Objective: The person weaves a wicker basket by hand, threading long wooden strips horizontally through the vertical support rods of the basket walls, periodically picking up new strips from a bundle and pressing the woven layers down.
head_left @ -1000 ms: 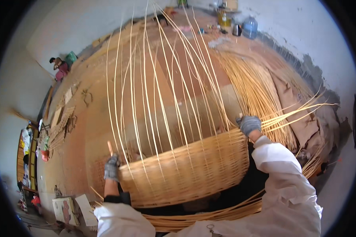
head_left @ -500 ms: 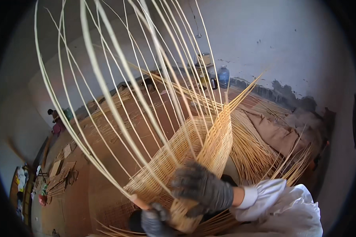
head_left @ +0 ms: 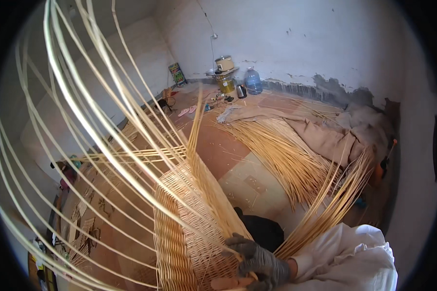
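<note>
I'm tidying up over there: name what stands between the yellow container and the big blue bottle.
A dark kettle stands between the yellow container and the blue bottle in the head view.

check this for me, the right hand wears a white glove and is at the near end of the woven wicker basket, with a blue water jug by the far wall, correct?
Not quite: the glove on the right hand is grey, not white, as the head view shows. The hand is at the near end of the woven wicker basket, with a blue water jug by the far wall.

Reddish-brown floor point(head_left: 223, 145), fanned rods point(head_left: 277, 157) partly under brown cloth point(head_left: 303, 130); blue bottle point(head_left: 253, 81), pink slippers point(head_left: 193, 109)
</note>
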Available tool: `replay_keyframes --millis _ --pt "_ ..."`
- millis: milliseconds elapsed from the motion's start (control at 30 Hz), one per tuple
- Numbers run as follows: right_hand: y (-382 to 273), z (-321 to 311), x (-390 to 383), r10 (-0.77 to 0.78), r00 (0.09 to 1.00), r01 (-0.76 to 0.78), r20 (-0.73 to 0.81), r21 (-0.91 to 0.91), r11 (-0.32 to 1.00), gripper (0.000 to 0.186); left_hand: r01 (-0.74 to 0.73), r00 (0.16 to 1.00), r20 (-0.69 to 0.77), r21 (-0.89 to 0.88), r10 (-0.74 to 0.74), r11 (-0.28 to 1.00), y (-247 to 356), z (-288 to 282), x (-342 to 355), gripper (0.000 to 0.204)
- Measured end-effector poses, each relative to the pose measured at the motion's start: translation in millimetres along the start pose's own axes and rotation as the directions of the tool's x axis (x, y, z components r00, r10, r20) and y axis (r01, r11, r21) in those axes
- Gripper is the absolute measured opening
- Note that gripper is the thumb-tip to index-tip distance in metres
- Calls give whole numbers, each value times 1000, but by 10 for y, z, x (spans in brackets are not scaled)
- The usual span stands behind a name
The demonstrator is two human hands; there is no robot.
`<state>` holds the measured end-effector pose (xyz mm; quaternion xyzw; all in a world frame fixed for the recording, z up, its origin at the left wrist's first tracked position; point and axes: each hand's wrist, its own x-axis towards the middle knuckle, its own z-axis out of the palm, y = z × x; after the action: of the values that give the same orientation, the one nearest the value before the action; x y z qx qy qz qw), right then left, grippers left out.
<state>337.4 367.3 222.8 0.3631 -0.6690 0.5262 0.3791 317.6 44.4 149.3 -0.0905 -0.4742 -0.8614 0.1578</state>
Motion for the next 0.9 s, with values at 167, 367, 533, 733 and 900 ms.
replay_keyframes --millis 167,367,533,733,900 --pt "612 1 574 293 951 -293 97 -9 956 31 19 989 -149 203 12 979 365 680 269 53" --pt "1576 246 353 909 407 -889 90 270 371 29 283 923 -303 116 -237 952 -475 308 946 37" --pt "2303 131 -196 938 345 -885 26 341 316 27 422 874 -330 155 -355 893 -1125 298 1431 34" --pt "1851 144 84 310 951 -287 -20 -431 855 39 329 900 -344 135 -267 935 -1096 163 1301 27" --pt "1818 284 70 595 786 -439 167 -528 727 36 263 913 -315 -29 -258 964 -1215 97 1165 24"
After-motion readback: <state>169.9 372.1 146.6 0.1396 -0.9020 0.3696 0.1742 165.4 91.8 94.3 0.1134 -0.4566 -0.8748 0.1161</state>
